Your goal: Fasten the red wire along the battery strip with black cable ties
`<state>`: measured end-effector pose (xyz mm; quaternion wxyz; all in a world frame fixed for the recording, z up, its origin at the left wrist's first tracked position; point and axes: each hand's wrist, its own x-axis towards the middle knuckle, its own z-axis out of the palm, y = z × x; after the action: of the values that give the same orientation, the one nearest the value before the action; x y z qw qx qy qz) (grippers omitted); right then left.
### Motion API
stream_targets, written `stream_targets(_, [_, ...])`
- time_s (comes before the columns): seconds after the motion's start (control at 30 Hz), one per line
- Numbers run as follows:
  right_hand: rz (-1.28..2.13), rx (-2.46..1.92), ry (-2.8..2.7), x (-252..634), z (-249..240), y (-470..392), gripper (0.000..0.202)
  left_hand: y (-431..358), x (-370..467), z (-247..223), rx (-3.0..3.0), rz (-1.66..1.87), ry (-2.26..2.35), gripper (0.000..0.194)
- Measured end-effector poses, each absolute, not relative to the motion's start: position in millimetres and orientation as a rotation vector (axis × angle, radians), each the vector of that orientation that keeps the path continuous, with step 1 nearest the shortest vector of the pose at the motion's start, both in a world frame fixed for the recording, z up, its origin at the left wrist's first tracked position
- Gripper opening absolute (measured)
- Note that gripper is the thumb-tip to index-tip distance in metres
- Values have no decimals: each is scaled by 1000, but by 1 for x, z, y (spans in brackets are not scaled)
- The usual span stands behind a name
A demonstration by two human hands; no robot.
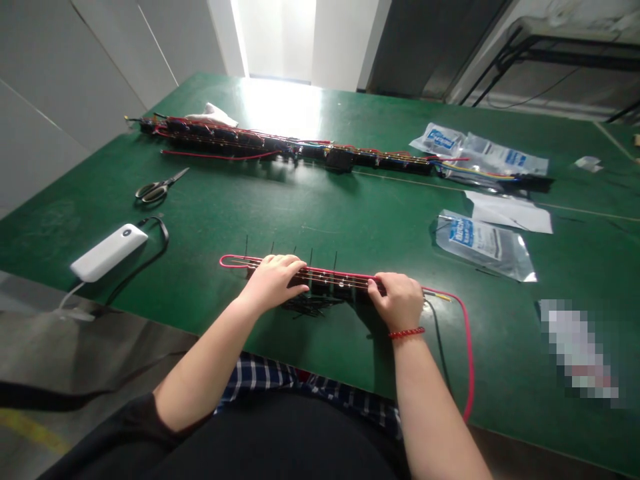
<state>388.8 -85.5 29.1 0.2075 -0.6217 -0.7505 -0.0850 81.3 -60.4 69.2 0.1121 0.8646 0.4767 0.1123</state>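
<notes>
In the head view, the bar [343,283] lies at six o'clock on the surface [350,213], beneath and between the hands: left [271,280] and right [403,299] both curl round it. It looks light and stiff, its wires bendable and delicate; both ends offer holds. Red wire [469,347] trails toward four o'clock.

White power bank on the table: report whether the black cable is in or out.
In: the black cable runs into the end of the white power bank, near its round dark spot.
</notes>
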Motion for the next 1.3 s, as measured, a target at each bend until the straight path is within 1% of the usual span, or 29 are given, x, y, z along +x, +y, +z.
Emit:
stream_targets(0.13, [-244, -1712, -2077, 389, 28, -85, 23, -58, 83, 65, 2550, 232, 1437, 39])
stream_targets(0.33, [-249, -1665, -2095, 389, 30, -87, 22, -55, 81, 60, 2590, 207, 1432, 33])
stream_targets(0.73, [-373, -1568, -2066, 387, 30, -91, 15, -50, 57, 51, 2632, 360, 1371, 34])
stream_targets(0.9, [-421, -1556, -2068, 386, 30, -92, 14, -45, 45, 51, 2608, 368, 1357, 34])
stream_targets(1.3, [-256, -1633, -1964, 393, 25, -91, 22, -38, 6, 48, 2497, 431, 1483, 34])
